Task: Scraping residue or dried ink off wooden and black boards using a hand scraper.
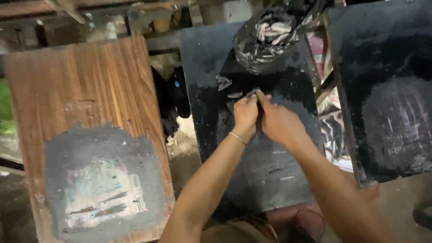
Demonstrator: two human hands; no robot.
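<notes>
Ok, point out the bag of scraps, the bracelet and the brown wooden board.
bag of scraps point(269, 38), head view, on the crumpled black plastic and pale pieces inside.
bracelet point(237, 138), head view, on the thin band across the left wrist.
brown wooden board point(85, 85), head view, on the bare wood above the grey patch.

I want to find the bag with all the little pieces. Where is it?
The black plastic bag sits at the top centre of the head view, on the far end of the dark middle board, just beyond the two hands.
</notes>
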